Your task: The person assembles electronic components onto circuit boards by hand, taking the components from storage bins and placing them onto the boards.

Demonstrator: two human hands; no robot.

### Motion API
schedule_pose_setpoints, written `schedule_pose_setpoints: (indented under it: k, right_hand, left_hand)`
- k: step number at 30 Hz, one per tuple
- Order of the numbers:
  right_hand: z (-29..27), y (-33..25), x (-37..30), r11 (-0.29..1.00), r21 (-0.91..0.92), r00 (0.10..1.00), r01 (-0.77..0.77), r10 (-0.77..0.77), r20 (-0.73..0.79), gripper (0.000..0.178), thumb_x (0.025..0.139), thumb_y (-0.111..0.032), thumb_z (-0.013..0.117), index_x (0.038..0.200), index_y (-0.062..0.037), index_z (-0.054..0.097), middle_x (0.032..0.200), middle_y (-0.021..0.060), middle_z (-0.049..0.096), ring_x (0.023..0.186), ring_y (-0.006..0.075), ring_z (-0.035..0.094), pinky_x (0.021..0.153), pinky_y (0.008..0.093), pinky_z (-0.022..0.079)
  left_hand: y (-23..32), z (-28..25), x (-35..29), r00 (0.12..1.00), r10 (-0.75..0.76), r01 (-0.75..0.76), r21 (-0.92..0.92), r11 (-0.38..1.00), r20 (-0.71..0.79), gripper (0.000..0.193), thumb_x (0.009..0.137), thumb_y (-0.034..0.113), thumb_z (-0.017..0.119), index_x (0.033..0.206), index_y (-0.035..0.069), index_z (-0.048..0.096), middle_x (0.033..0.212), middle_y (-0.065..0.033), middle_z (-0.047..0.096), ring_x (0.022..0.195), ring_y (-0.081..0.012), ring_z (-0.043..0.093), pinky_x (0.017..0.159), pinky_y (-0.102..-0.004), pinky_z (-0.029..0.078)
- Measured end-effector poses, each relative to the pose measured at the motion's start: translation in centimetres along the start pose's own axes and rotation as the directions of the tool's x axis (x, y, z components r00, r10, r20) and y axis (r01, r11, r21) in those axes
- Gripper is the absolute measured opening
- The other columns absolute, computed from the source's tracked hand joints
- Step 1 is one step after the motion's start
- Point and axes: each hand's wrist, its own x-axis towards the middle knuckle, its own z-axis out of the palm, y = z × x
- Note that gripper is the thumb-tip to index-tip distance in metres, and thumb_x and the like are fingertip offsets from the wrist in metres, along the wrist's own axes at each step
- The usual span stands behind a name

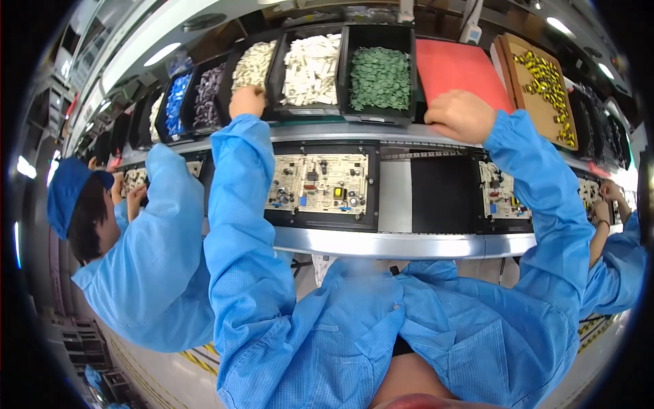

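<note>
My left hand (247, 102) is at the front of a black bin of small cream-coloured parts (255, 63), its fingers curled down and the tips hidden. My right hand (462, 114) hangs by the near edge of a red sheet (453, 68), right of the bin of green disc-like parts (379, 76). Its fingers are bent together, and whatever they may hold is hidden. Below and between my arms lies a cream circuit board (320, 183) in a black tray, fitted with several components. Another circuit board (496, 187) is partly behind my right forearm.
White block-like parts (311, 68) fill the bin between my hands. Purple-grey parts (208, 94) and blue parts (178, 102) are in bins farther left. Yellow-black components (545, 78) lie on a cardboard tray at right. A metal rail (381, 242) runs along the front. Co-workers sit close on both sides.
</note>
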Motion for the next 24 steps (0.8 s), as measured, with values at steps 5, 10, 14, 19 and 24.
schedule_pose_setpoints:
  k: [5, 10, 14, 19, 24]
  right_hand:
    - [2.9, 2.4, 4.3, 0.988, -0.105, 0.941, -0.116, 0.075, -0.331, 0.013, 0.077, -0.013, 0.058, 0.089, -0.0073, 0.060, 0.085, 0.0067, 0.058, 0.090, 0.0252, 0.054, 0.078, 0.0370, 0.042]
    - [6.6, 5.8, 8.7, 0.939, -0.119, 0.900, -0.324, 0.267, -0.345, 0.017, 0.076, -0.010, 0.056, 0.091, -0.0067, 0.062, 0.089, 0.0076, 0.060, 0.094, 0.0231, 0.055, 0.082, 0.0346, 0.042]
    - [4.4, 4.3, 12.0, 0.841, -0.308, 0.829, -0.445, 0.517, 0.214, 0.021, 0.074, -0.006, 0.055, 0.092, -0.0080, 0.064, 0.096, 0.0099, 0.063, 0.095, 0.0207, 0.058, 0.087, 0.0350, 0.041]
    - [6.7, 4.6, 12.6, 0.838, -0.298, 0.863, -0.457, 0.499, 0.081, 0.030, 0.073, -0.005, 0.062, 0.102, -0.0074, 0.059, 0.095, 0.0109, 0.064, 0.088, 0.0259, 0.063, 0.082, 0.0374, 0.044]
    - [6.2, 4.2, 13.0, 0.857, -0.245, 0.874, -0.454, 0.481, 0.062, 0.029, 0.073, -0.002, 0.060, 0.102, -0.0072, 0.058, 0.094, 0.0108, 0.064, 0.089, 0.0266, 0.063, 0.079, 0.0375, 0.046]
  left_hand:
    - [-1.3, 0.6, 1.4, 0.999, -0.018, 0.019, -0.026, 0.999, 0.037, 0.025, 0.079, 0.027, 0.056, 0.095, 0.013, 0.069, 0.094, -0.0138, 0.065, 0.091, -0.0323, 0.061, 0.079, -0.0409, 0.048]
    - [0.1, -0.2, 1.7, 0.996, -0.032, 0.036, -0.042, 0.998, 0.078, 0.025, 0.078, 0.027, 0.057, 0.095, 0.014, 0.070, 0.098, -0.0122, 0.065, 0.094, -0.0313, 0.060, 0.081, -0.0407, 0.048]
    - [-1.7, -0.7, 1.8, 0.971, 0.087, -0.109, -0.088, 0.990, -0.222, 0.026, 0.075, 0.021, 0.063, 0.100, 0.013, 0.065, 0.095, -0.0106, 0.062, 0.091, -0.0315, 0.057, 0.079, -0.0408, 0.046]
    - [6.4, -2.9, -1.5, 0.794, 0.598, -0.590, 0.094, 0.802, -0.114, 0.011, 0.069, 0.017, 0.066, 0.077, 0.008, 0.068, 0.094, -0.0064, 0.060, 0.095, -0.0255, 0.054, 0.079, -0.0374, 0.043]
    - [7.3, -1.4, -1.7, 0.845, 0.533, -0.498, 0.422, 0.757, 0.041, 0.019, 0.063, 0.026, 0.072, 0.074, 0.011, 0.069, 0.099, -0.0025, 0.056, 0.106, -0.0229, 0.045, 0.083, -0.0363, 0.037]
